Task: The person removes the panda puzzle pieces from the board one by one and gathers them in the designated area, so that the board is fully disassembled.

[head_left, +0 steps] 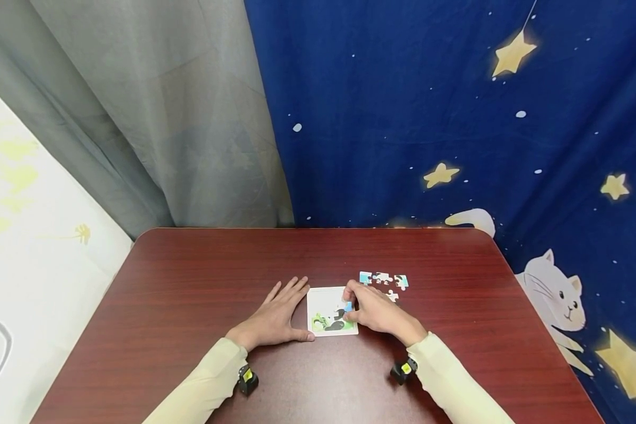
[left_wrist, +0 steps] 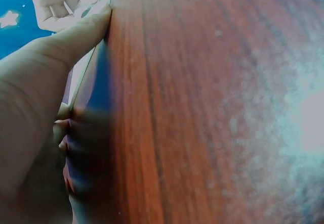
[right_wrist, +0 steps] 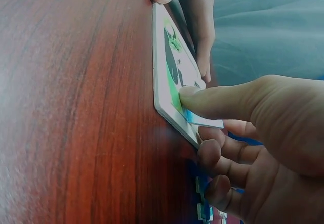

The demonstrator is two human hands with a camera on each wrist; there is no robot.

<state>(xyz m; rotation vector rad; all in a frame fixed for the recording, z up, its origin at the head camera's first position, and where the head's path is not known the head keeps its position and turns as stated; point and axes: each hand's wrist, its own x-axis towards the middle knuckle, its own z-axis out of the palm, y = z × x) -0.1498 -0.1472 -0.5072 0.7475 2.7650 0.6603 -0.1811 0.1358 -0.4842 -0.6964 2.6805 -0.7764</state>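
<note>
A square white jigsaw tray [head_left: 323,297] lies flat on the table, its lower part filled with a green, black and white panda picture. My left hand [head_left: 275,315] rests spread at its left side, fingers straight, the thumb [left_wrist: 96,24] touching the near left corner. Over the tray's right side, my right hand [head_left: 378,309] pinches a blue-edged puzzle piece [right_wrist: 205,122] between thumb and fingers. That piece tilts up from the tray in the right wrist view. Its far part is hidden behind the thumb.
Loose puzzle pieces [head_left: 383,277] lie on the table beyond my right hand, and one more piece [head_left: 392,295] sits close to its knuckles. The dark red wooden table [head_left: 217,259] ends at a grey curtain [head_left: 217,147] and a blue star-patterned curtain [head_left: 376,118].
</note>
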